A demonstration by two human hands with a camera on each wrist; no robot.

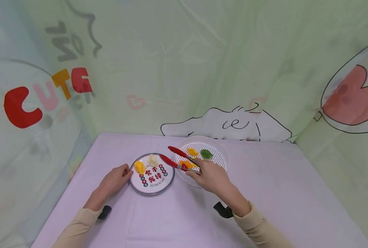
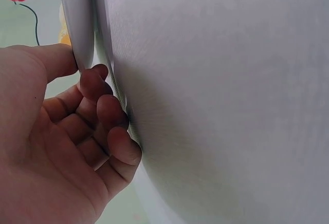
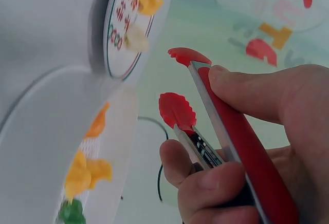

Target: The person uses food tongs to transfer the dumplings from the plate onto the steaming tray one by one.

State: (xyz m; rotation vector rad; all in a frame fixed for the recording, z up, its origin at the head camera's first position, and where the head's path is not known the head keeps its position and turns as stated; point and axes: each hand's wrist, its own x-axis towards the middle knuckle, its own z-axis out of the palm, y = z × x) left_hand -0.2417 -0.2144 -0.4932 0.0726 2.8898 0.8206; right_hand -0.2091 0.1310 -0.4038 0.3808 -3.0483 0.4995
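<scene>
1. The left hand (image 1: 117, 177) pinches the near-left rim of the plate (image 1: 152, 187), thumb over the edge and fingers curled below it; the left wrist view shows the plate only edge-on, cut off at the top.
2. The right hand (image 1: 213, 175) is clamped round the red-and-metal tongs (image 3: 247, 142), thumb along one arm; the right wrist view cuts off the back of this hand and the handle end.
3. The two hands are well apart, one on each side of the dishes.
4. The red tips of the tongs stand spread; from the head they overlap the gap between the plate and the white perforated basket (image 1: 222, 150), and how high they hang is hard to tell.
5. On the plate lie a yellow piece (image 1: 139, 167), near the left hand, and a pale piece (image 1: 153, 161) towards the far rim; red characters fill the middle, and the smaller print is too fine to read.
6. The basket stands just right of the plate; whether their rims touch is unclear.
7. Inside it are a green piece (image 1: 206, 154) and several orange-yellow pieces (image 1: 192, 151), partly covered by the tongs and right hand, so their number is uncertain.
8. Both sleeves (image 1: 258, 225) run out of the head view's bottom edge, above the pale tablecloth (image 1: 177, 220).
</scene>
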